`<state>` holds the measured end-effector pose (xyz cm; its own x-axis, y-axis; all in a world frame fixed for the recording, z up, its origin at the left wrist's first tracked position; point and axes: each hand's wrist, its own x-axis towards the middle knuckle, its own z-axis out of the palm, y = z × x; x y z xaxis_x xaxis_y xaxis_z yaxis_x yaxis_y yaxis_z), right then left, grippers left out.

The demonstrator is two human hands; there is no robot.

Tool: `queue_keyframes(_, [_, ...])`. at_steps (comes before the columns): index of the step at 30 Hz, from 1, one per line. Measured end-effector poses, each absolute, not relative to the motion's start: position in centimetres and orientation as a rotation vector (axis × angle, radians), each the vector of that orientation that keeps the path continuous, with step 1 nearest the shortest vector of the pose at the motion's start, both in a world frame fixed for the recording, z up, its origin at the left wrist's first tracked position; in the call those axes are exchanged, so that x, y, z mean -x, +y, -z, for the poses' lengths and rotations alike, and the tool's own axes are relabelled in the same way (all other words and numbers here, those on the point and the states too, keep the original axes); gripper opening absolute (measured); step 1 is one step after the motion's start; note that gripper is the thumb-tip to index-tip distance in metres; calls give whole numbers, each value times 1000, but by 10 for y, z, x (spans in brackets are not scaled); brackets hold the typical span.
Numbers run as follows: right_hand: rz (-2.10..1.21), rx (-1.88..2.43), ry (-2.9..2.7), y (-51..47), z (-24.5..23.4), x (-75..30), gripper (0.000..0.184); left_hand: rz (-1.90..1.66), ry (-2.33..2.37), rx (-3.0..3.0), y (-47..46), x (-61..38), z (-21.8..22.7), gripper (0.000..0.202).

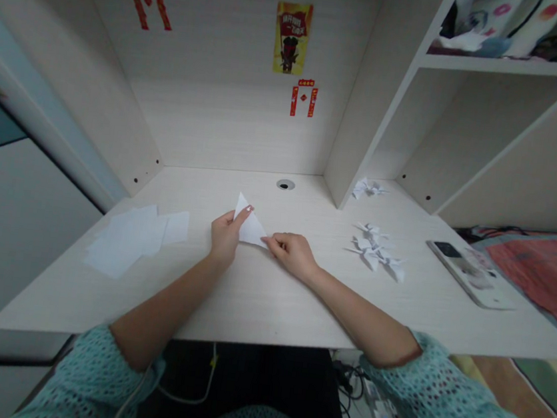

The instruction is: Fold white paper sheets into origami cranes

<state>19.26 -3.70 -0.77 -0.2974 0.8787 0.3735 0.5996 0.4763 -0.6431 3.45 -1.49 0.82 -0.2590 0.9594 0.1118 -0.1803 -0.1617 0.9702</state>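
Note:
A white paper folded into a triangle (250, 227) lies on the pale wooden desk (268, 302), its far corner lifted. My left hand (225, 235) pinches the triangle's left edge, with the forefinger laid over the top of it. My right hand (292, 252) is curled, fingertips pressing the triangle's right corner down on the desk. Both hands meet near the middle of the desk.
Several loose white sheets (131, 238) lie at the left. Several folded paper cranes (377, 250) sit at the right, and another crane (367, 188) lies by the shelf divider. A phone (470, 272) rests near the right edge. A cable hole (285, 184) is at the back.

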Motion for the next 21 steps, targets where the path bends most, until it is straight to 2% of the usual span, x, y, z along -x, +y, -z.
queue_keyframes(15, [-475, 1096, -2162, -37, 1, -198, 36, -1573, 1181, -883, -12, -35, -11, 40])
queue_keyframes(21, [-416, 1176, -2135, -34, 3, -200, 42, -1560, 1177, -877, -11, -35, -12, 43])
